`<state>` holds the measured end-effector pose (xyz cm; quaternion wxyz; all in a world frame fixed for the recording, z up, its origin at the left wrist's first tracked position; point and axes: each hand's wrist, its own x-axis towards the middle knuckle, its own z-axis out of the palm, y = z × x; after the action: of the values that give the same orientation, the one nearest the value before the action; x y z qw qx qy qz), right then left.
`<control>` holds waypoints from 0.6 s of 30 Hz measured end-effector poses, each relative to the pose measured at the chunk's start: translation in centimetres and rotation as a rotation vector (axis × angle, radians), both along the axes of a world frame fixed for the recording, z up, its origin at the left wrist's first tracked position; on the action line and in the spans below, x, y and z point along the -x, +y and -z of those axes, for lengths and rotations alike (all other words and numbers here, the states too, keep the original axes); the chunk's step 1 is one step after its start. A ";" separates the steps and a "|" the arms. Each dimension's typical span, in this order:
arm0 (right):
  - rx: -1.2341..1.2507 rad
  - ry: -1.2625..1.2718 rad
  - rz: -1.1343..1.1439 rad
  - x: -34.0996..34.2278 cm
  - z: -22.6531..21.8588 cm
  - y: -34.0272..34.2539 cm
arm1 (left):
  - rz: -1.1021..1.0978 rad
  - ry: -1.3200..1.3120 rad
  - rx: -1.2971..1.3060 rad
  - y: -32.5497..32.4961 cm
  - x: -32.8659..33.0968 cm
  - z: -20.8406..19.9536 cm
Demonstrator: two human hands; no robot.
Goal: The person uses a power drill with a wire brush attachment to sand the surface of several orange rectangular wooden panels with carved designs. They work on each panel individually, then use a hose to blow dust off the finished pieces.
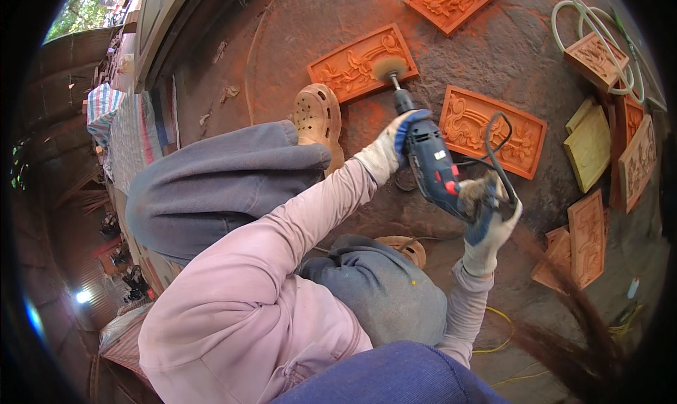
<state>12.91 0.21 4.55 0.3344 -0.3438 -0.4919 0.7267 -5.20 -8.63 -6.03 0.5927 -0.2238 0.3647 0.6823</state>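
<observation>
A dark power drill [425, 161] with red switches is held in both my gloved hands. My left hand [386, 147], in a white and blue work glove, wraps round the front of its body. The right hand [488, 233], gloved alike, grips the rear handle, where the black cord comes out. In the chuck sits a round brush [389, 67], over the right end of an orange carved wooden panel [345, 67] with a raised floral relief. Whether its bristles touch the wood I cannot tell. Just right of the drill lies a second carved panel [518, 137].
Another carved panel [451, 1] lies at the far side. On the right are stacked panels [585, 242], a yellowish board [589, 147] and a pale hose [599, 16]. My clog [317, 115] rests close to the brushed panel. A yellow cord [502, 319] crosses the floor.
</observation>
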 end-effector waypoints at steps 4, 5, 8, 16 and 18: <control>0.008 0.066 -0.033 3.2 1.3 0.4 | -0.046 0.064 -0.012 1.3 3.2 0.7; -0.042 0.007 -0.001 4.0 1.1 0.6 | -0.094 0.131 -0.015 1.8 3.5 0.8; 0.117 -0.067 -0.092 4.7 0.9 0.7 | -0.155 0.095 0.083 -0.6 3.7 0.2; 0.139 -0.060 0.084 4.2 -0.9 -1.4 | -0.093 0.101 -0.032 0.1 3.5 0.5; 0.185 -0.072 0.023 2.5 -0.6 -1.1 | -0.134 0.111 0.114 -0.9 1.3 -1.0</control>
<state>10.44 -0.93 5.13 0.2915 -0.4049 -0.4303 0.7523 -6.48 -9.58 -5.03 0.5109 -0.2432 0.4195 0.7099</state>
